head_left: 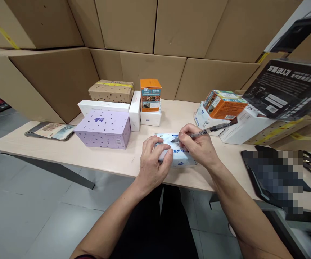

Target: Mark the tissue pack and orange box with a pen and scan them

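The left hand [153, 162] closes over the near left end of a soft white-and-blue pack [178, 155], fingers curled across its top, pinning it flat. The pack lies on the table [63, 153] near the front edge, directly before the person. The right hand [198, 145] is closed on a pen [208, 131] in a writing grip; the tip touches, or sits just above, the pack's upper face near its far edge, and the barrel slants up and to the right. Judged from this pose, the step in hand is marking the pack's surface. The next move calls for steady downward hold from the left hand, since the wrapper looks soft and could shift or wrinkle under the tip, and for light, even pen pressure. Left of the pack stands a lilac box [103, 128], with white boxes [135, 109] and an orange carton [150, 94] behind it. To the right, well apart from the hands, a second orange carton [224, 104] rests tilted on a white box [243, 126]. Cardboard cartons [155, 72] line the back.
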`<state>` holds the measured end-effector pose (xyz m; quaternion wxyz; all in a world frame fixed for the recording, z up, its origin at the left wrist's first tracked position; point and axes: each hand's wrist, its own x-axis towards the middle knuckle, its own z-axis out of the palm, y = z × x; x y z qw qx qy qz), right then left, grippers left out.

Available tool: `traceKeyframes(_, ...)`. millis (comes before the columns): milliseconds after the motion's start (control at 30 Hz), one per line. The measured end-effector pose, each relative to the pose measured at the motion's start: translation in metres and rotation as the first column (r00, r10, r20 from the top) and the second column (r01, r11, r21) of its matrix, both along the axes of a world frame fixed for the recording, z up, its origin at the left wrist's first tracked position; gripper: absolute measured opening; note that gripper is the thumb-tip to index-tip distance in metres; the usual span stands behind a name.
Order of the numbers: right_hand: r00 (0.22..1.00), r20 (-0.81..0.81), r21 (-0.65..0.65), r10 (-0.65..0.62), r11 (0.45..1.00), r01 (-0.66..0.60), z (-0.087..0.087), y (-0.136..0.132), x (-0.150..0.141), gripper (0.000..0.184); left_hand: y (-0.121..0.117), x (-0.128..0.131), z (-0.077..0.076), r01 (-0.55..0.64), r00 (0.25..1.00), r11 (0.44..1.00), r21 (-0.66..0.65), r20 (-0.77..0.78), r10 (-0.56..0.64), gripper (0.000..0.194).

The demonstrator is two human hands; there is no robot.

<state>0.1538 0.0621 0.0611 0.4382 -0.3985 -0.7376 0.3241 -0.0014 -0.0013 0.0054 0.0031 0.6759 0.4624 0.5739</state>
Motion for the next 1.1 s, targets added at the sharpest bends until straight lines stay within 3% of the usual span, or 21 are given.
traceKeyframes(200,1.000,-0.019,0.002,-0.016,1.000,0.016,-0.001,-0.001,-0.001,0.018,0.001,0.000,0.000,-0.008,1.000,1.000,0.007,0.002,0.008,0.008)
traceKeyframes(333,0.983,-0.178,-0.057,-0.034,0.998,0.024,0.001,-0.001,-0.001,0.019,0.001,0.000,0.000,-0.014,1.000,1.000,0.011,-0.007,0.014,0.010)
traceKeyframes(500,0.855,-0.487,-0.080,-0.177,0.984,0.158,0.010,0.005,0.025,0.020,0.000,0.000,0.001,-0.022,1.000,1.000,0.006,-0.003,0.022,0.011)
traceKeyframes(567,0.835,-0.493,-0.100,-0.242,0.970,0.222,0.013,0.007,0.045,0.023,0.000,0.001,0.001,-0.022,1.000,1.000,0.010,0.000,0.022,0.010)
traceKeyframes(633,0.900,-0.319,-0.161,-0.298,0.952,0.259,0.013,0.007,0.066,0.027,0.000,0.001,0.000,-0.024,1.000,1.000,0.014,0.004,0.023,0.010)
traceKeyframes(700,0.964,0.014,-0.209,-0.265,0.942,0.262,0.010,0.005,0.082,0.032,0.000,0.001,0.000,-0.025,1.000,1.000,0.017,0.007,0.025,0.010)
traceKeyframes(733,0.955,0.196,-0.220,-0.225,0.939,0.266,0.007,0.004,0.086,0.034,0.000,0.001,0.000,-0.026,1.000,1.000,0.016,0.009,0.025,0.009)
traceKeyframes(800,0.845,0.507,-0.199,-0.170,0.930,0.308,0.000,0.004,0.089,0.034,0.000,0.001,0.000,-0.028,1.000,0.999,0.017,0.012,0.028,0.009)
traceKeyframes(867,0.683,0.703,-0.108,-0.199,0.919,0.379,-0.007,0.004,0.084,0.028,0.001,0.001,0.000,-0.032,0.999,0.999,0.024,0.013,0.031,0.009)
traceKeyframes(967,0.504,0.834,-0.006,-0.225,0.909,0.417,-0.016,0.004,0.072,0.023,0.001,0.001,-0.001,-0.034,0.999,0.999,0.040,0.007,0.034,0.009)
traceKeyframes(1100,0.366,0.908,0.023,-0.202,0.898,0.439,-0.020,-0.002,0.061,0.025,0.001,0.001,-0.001,-0.033,0.999,0.999,0.042,0.003,0.033,0.009)
